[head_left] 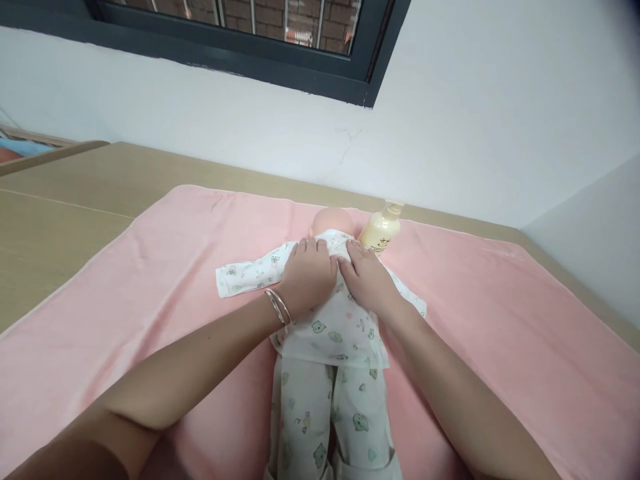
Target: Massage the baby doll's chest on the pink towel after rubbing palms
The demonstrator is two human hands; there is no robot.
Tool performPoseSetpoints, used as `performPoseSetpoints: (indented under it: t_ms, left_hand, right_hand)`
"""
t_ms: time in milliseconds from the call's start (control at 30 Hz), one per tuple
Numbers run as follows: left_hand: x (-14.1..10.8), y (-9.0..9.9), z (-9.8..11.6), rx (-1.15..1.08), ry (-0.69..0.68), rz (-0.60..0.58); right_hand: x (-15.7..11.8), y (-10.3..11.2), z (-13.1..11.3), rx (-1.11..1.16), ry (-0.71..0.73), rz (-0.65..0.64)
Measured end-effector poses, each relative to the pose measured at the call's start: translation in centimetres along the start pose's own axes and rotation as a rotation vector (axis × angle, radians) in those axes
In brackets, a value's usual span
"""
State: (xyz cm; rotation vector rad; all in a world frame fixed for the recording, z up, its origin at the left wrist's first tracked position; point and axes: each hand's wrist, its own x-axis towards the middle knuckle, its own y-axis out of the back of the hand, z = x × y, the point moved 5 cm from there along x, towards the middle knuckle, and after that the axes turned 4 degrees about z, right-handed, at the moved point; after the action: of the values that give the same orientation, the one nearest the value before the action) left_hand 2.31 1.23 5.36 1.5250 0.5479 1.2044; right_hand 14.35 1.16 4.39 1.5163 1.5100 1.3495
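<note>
A doll with a bald pinkish head point(332, 220) lies stretched out, wearing a white printed top point(327, 333) and matching trousers point(307, 407). My left hand point(309, 273) rests on the chest of the top near the left shoulder, its fingers laid forward over the cloth. On the other shoulder lies my right hand point(367, 277), fingers stretched out and slightly apart. The two thumbs nearly meet at the middle. Both sleeves spread out sideways, the right one partly behind my forearm. Whether the doll's face is up cannot be told.
A cream-coloured pump bottle point(381, 230) stands just beyond my right hand, beside the doll's head. Under everything spreads a pink cloth point(175, 267) on a wooden surface point(65, 220). Behind rise a white wall point(475, 120) and a dark-framed window point(280, 53).
</note>
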Motion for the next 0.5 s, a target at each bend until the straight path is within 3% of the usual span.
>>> performPoseSetpoints:
  t_ms: [100, 233, 433, 500]
  left_hand:
    - [1.0, -0.2, -0.9, -0.025, -0.07, -0.062]
    - [1.6, -0.6, -2.1, -0.071, 0.064, -0.117]
    - [-0.9, 1.0, 0.9, 0.087, 0.089, 0.032]
    - [-1.1, 1.2, 1.2, 0.1, 0.025, 0.006]
  right_hand:
    - [-1.1, 0.3, -1.3, -0.072, 0.005, 0.044]
    - [-1.5, 0.6, -2.0, -0.049, 0.017, 0.035]
    - [1.2, 0.1, 0.9, 0.102, -0.019, 0.028]
    - [1.2, 0.1, 0.8, 0.073, -0.01, 0.039]
